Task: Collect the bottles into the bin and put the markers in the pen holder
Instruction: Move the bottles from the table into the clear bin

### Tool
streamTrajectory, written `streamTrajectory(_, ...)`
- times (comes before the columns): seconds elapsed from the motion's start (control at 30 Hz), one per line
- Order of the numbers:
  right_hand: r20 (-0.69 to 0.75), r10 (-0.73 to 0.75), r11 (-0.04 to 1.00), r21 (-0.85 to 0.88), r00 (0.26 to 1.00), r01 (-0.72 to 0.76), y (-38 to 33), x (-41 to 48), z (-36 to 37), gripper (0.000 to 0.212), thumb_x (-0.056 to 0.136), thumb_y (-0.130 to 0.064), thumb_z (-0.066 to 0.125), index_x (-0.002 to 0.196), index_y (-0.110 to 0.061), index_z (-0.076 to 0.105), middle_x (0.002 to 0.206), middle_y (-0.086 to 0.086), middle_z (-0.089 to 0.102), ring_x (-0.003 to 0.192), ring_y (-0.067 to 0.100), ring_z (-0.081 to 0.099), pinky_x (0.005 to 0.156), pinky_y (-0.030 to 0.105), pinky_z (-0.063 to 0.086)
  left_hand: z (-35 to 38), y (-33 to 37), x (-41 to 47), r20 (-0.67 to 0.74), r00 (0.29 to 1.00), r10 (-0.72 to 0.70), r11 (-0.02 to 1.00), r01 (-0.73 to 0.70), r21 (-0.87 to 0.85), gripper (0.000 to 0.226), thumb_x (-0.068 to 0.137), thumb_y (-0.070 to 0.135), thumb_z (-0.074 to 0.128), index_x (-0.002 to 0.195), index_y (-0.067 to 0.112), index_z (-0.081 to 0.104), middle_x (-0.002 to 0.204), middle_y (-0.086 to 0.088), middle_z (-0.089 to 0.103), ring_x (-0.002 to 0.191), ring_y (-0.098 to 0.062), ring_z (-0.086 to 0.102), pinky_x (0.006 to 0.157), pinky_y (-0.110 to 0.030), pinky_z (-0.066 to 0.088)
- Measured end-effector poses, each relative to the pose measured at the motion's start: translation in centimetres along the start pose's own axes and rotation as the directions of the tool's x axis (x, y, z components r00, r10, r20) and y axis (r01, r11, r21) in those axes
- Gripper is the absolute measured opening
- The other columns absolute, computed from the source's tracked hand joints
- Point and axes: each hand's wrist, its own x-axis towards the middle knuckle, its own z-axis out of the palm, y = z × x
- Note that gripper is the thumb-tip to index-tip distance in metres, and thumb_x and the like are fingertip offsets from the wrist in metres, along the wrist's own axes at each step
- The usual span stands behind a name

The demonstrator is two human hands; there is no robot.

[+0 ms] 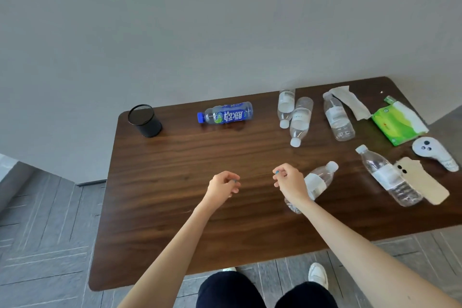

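Both of my hands hover over the middle of the brown table point(162, 220), fingers curled in and holding nothing. My left hand point(223, 183) is over bare wood. My right hand point(291, 184) partly covers a clear bottle point(321, 180) lying on its side. A blue-labelled bottle point(226, 114) lies at the back, with a black mesh pen holder point(145, 120) upright to its left. Several more clear bottles lie at the back right: two side by side point(285, 107) point(300, 121), one point(338, 117) further right, another point(390, 177) near the right edge. I see no markers and no bin.
At the right end lie a white crumpled tissue point(350, 102), a green tissue pack point(397, 122), a white controller point(435, 154) and a cream phone point(425, 185) touching the nearest right bottle. Grey tiled floor surrounds the table; a wall stands behind it.
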Motion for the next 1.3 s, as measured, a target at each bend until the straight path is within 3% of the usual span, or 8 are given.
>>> streamTrajectory(0.3, 0.057, -0.013, 1.000, 0.005, 0.998, 0.012, 7.0, 5.1, -11.9, 0.023, 0.093, -0.010, 0.042, 0.091, -0.018, 0.064, 0.087, -0.001, 0.068, 0.074, 0.014, 0.067, 0.073, 0.035, 0.054, 13.8, 5.3, 0.9, -0.084, 0.996, 0.016, 1.000, -0.017, -0.012, 0.020, 0.088, 0.007, 0.051, 0.098, 0.016, 0.067, 0.092, -0.003, 0.071, 0.074, -0.013, 0.064, 0.070, -0.027, 0.051)
streamTrajectory(0.4, 0.101, -0.060, 0.997, -0.033, 0.993, 0.063, 9.5, 6.2, -15.6, 0.021, 0.092, -0.012, 0.044, 0.089, -0.021, 0.063, 0.084, -0.004, 0.068, 0.073, 0.013, 0.067, 0.069, 0.034, 0.053, 18.6, 6.7, 0.7, -0.117, 0.991, 0.071, 0.994, -0.060, 0.093, 0.023, 0.087, 0.014, 0.059, 0.108, 0.020, 0.064, 0.105, 0.001, 0.067, 0.098, -0.014, 0.063, 0.082, -0.026, 0.048)
streamTrajectory(0.53, 0.105, -0.088, 0.995, -0.027, 0.991, 0.091, 12.8, 7.3, -20.0, 0.021, 0.093, -0.009, 0.044, 0.088, -0.020, 0.061, 0.085, -0.003, 0.068, 0.067, 0.015, 0.068, 0.068, 0.034, 0.052, 23.8, 8.1, 0.2, -0.074, 0.991, 0.109, 0.868, -0.059, 0.493, 0.090, 0.069, 0.049, 0.076, 0.143, 0.037, 0.028, 0.148, 0.003, 0.029, 0.137, -0.022, 0.026, 0.110, -0.049, 0.029)
streamTrajectory(0.67, 0.093, -0.074, 0.997, 0.012, 0.993, 0.074, 15.6, 8.0, -23.5, 0.021, 0.094, -0.008, 0.043, 0.090, -0.018, 0.062, 0.087, -0.001, 0.067, 0.067, 0.015, 0.066, 0.070, 0.037, 0.053, 27.0, 7.0, 0.7, -0.051, 0.999, 0.013, 0.659, 0.030, 0.752, 0.127, 0.061, 0.057, 0.080, 0.149, 0.040, -0.010, 0.161, 0.001, -0.005, 0.148, -0.032, -0.004, 0.110, -0.067, 0.009)
streamTrajectory(0.8, 0.085, -0.054, 0.998, 0.020, 0.995, 0.053, 17.9, 8.5, -25.8, 0.020, 0.093, -0.010, 0.045, 0.092, -0.017, 0.063, 0.090, 0.001, 0.069, 0.070, 0.017, 0.068, 0.067, 0.036, 0.053, 28.7, 6.6, 1.4, -0.194, 0.981, 0.016, 0.624, 0.142, 0.769, 0.091, 0.080, 0.033, 0.068, 0.150, 0.028, 0.011, 0.148, -0.006, 0.036, 0.135, -0.032, 0.036, 0.108, -0.058, 0.026)
streamTrajectory(0.9, 0.099, -0.053, 0.999, 0.006, 0.994, 0.053, 19.0, 9.0, -26.7, 0.017, 0.094, -0.013, 0.047, 0.093, -0.019, 0.063, 0.095, 0.000, 0.068, 0.073, 0.017, 0.068, 0.066, 0.033, 0.051, 29.5, 8.2, 1.3, -0.259, 0.961, 0.095, 0.666, 0.132, 0.734, 0.064, 0.080, 0.026, 0.059, 0.138, 0.027, 0.032, 0.129, -0.003, 0.048, 0.117, -0.031, 0.046, 0.095, -0.048, 0.036)
streamTrajectory(1.17, -0.059, -0.175, 0.975, -0.151, 0.983, 0.164, 20.4, 9.8, -28.7, 0.018, 0.090, -0.011, 0.056, 0.107, -0.013, 0.057, 0.107, 0.001, 0.060, 0.098, 0.020, 0.059, 0.069, 0.029, 0.044, 30.0, 15.5, 0.2, -0.348, 0.899, 0.266, 0.815, -0.018, 0.578, 0.070, 0.075, 0.035, 0.067, 0.136, 0.029, 0.032, 0.124, -0.001, 0.050, 0.113, -0.028, 0.048, 0.089, -0.048, 0.045)
streamTrajectory(1.3, 0.002, -0.116, 0.944, -0.311, 0.993, 0.111, 21.5, 10.4, -28.2, 0.060, 0.081, -0.034, 0.073, 0.128, -0.009, 0.044, 0.125, 0.008, 0.051, 0.115, 0.025, 0.052, 0.085, 0.035, 0.049, 29.4, 17.4, -0.7, -0.369, 0.880, 0.300, 0.828, -0.048, 0.558, 0.072, 0.076, 0.037, 0.068, 0.138, 0.032, 0.031, 0.128, 0.000, 0.049, 0.117, -0.027, 0.047, 0.091, -0.048, 0.045)
